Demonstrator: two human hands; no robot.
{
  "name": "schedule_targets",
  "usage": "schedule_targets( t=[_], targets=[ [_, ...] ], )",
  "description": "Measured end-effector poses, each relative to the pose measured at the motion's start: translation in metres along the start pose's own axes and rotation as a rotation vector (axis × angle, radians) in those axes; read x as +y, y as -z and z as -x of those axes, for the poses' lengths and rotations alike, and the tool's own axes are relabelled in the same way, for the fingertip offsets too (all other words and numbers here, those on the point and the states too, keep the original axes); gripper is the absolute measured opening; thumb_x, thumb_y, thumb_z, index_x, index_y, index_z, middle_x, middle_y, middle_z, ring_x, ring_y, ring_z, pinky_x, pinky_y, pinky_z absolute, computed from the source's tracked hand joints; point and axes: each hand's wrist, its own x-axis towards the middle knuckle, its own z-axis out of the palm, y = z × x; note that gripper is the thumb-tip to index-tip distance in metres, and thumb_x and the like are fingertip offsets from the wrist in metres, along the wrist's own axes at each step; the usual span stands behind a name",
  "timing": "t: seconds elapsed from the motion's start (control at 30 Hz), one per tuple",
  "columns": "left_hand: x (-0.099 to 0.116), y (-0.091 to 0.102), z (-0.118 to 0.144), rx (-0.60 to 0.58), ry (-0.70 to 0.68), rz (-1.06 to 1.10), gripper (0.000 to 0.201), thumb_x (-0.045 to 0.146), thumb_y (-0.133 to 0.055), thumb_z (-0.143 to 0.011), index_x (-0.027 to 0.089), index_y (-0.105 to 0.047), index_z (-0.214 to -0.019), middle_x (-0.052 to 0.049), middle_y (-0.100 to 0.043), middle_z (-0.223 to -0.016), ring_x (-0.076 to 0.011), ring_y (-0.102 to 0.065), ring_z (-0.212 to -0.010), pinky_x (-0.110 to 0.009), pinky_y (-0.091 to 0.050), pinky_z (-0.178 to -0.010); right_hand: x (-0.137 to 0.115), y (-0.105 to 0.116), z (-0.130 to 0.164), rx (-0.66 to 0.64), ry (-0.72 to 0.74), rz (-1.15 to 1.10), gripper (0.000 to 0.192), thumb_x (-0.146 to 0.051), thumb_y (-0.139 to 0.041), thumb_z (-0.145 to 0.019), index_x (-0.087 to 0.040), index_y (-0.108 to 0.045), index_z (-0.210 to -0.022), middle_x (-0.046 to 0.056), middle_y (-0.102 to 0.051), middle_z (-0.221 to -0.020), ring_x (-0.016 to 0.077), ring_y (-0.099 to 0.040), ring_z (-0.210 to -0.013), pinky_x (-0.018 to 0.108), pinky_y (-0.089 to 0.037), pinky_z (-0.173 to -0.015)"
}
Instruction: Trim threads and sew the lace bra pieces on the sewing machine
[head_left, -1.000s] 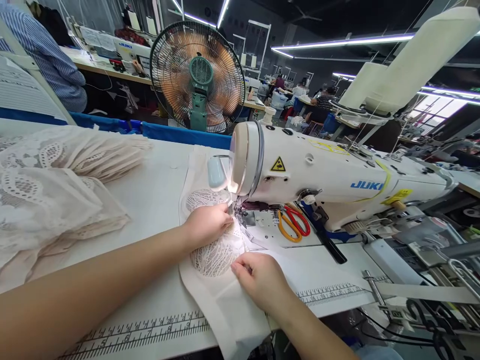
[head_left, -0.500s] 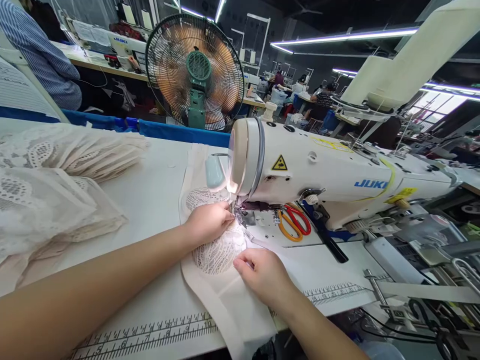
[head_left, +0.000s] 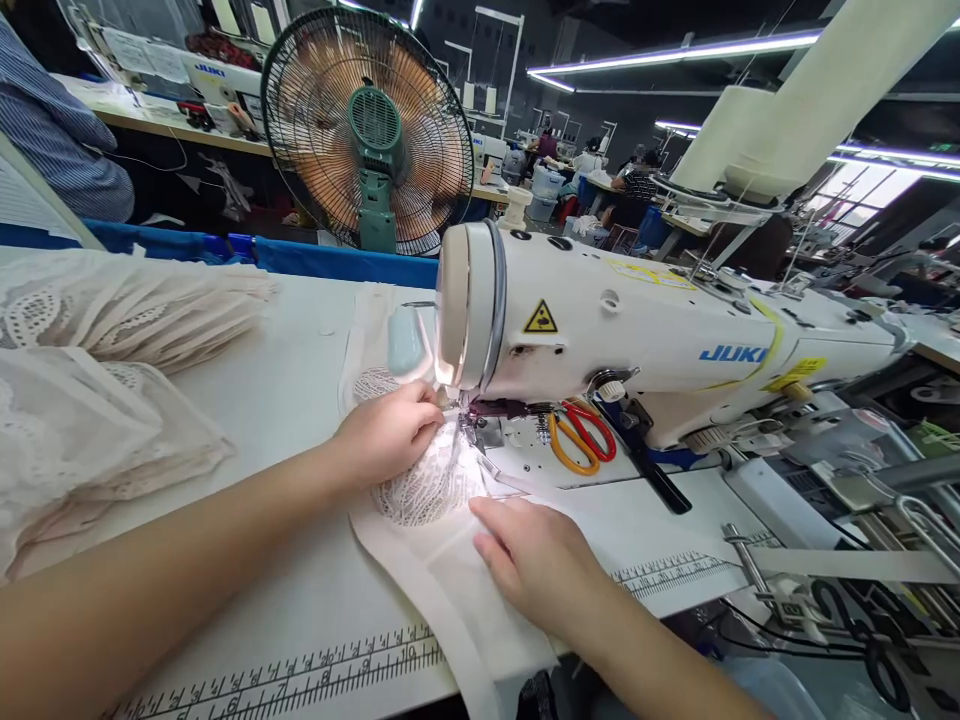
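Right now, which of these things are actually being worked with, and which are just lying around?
In use: left hand and right hand flat on the lace piece, sewing machine.
Lying about: scissors, stacked lace, fan.

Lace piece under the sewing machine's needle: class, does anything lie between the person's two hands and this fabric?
Nothing visible does. The left hand rests directly on the lace piece beside the presser foot, and the right hand lies flat on the plain fabric nearer the table edge. The scissors lie off to the side.
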Motion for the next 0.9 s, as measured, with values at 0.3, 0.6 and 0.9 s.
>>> schedule_targets(
  t=[0.3,0.6,0.9],
  targets=[
    [-0.009,0.006,0.041,-0.314,0.032,-0.201,0.101,0.071,-0.049,-0.057,0.015,-0.024,-0.137,-0.008,-0.016,-0.143,-0.0326,-0.018,-0.131,-0.054,-0.021,-0.105,0.007,0.001,-0.001,-0.032,0.059,0.146,0.041,-0.025,-0.033,-0.085,-0.027,-0.043,-0.124,0.003,-0.061,-0.081,0.0179,-0.056,-0.069,0.026,-0.023,-0.048],
    [-0.029,0.011,0.009,-0.352,0.037,-0.19,0.102,0.071,-0.049,-0.058,0.015,-0.019,-0.138,-0.007,-0.015,-0.143,-0.0297,-0.018,-0.131,-0.046,-0.024,-0.106,0.003,0.015,-0.026,-0.133,0.005,0.19,0.047,-0.031,-0.035,-0.085,-0.027,-0.034,-0.132,0.005,-0.064,-0.078,0.0217,-0.058,-0.07,0.027,-0.029,-0.048],
    [-0.047,0.016,-0.018,-0.267,-0.046,-0.074,0.083,0.061,-0.06,-0.055,0.022,-0.042,-0.125,-0.007,-0.039,-0.132,-0.03,-0.036,-0.122,-0.035,-0.037,-0.096,-0.01,0.025,-0.045,-0.262,-0.087,0.253,0.055,-0.038,-0.032,-0.087,-0.022,-0.02,-0.139,0.008,-0.064,-0.074,0.025,-0.06,-0.067,0.03,-0.038,-0.05]
  ],
)
